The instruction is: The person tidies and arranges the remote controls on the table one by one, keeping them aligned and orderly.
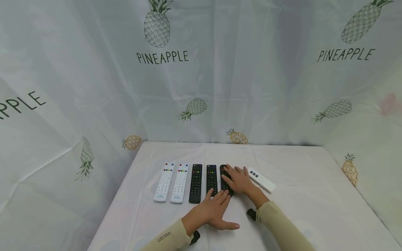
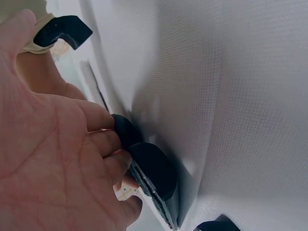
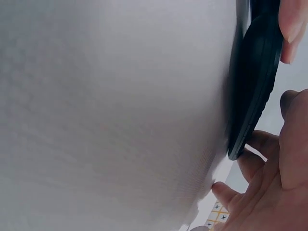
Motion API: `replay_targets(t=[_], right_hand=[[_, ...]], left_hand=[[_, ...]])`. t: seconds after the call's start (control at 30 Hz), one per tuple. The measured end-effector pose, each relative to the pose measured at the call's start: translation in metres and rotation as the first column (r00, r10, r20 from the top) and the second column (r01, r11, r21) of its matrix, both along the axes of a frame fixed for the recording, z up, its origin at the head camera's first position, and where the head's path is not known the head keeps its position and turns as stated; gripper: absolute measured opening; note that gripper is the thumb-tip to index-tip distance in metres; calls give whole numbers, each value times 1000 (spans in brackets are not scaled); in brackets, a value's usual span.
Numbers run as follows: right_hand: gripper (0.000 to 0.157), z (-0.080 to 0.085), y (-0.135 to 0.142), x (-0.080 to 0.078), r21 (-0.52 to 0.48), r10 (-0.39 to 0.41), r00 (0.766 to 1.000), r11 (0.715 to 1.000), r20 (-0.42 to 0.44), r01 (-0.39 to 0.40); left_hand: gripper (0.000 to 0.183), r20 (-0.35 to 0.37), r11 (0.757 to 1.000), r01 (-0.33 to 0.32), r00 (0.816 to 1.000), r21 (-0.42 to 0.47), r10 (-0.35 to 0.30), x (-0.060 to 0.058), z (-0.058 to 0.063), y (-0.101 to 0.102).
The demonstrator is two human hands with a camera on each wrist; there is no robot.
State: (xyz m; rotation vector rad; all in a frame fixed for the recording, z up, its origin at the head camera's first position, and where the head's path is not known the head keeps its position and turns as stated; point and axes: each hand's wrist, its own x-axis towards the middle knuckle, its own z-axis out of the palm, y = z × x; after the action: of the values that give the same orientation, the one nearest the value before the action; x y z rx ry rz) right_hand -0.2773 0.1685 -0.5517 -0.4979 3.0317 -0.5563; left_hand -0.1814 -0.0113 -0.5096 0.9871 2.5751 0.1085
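Observation:
My right hand [image 1: 240, 180] lies over the rightmost black remote control [image 1: 223, 171], its fingers spread and touching the remote's far end and right side. In the right wrist view, fingertips [image 3: 262, 142] meet that remote's [image 3: 255, 82] far end. My left hand [image 1: 215, 211] is stretched out, palm down, thumb pointing right. Its fingertips touch the near ends of the rightmost remote and the middle black remote [image 1: 211, 176]. The left wrist view shows fingers against the rounded end of a black remote [image 2: 156, 168]. Part of both remotes is hidden under the hands.
Left of the hands, a third black remote [image 1: 195, 183] and two white remotes, one inner [image 1: 180, 183] and one outer [image 1: 164, 183], stand in a row. A slim white remote [image 1: 262, 180] lies slanted right of my right hand. A pineapple-print curtain [image 1: 251, 87] hangs behind the white table [image 1: 314, 195].

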Motion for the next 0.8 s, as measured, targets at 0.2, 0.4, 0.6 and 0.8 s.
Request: replay_targets(t=[0.2,0.4,0.6,0.8], right_hand=[[58,1,-1,0,6,3,1000,1000,-6,-3],[59,0,0,-1,19,2,1000,1000,5,-3],[60,0,-1,-3,41,-4,1000,999,10,3],[58,0,-1,-1,39,0,1000,999,-6,1]], left_hand=[[103,9,1000,-3,1000,5,3,0,0,-1],[104,-6,1000,8,1000,-5,-8,0,0,-1],[107,-18,1000,14,1000,-6,-14,-1,1,-1],[108,-8,1000,12,1000,3,-12,0,-1,-2]])
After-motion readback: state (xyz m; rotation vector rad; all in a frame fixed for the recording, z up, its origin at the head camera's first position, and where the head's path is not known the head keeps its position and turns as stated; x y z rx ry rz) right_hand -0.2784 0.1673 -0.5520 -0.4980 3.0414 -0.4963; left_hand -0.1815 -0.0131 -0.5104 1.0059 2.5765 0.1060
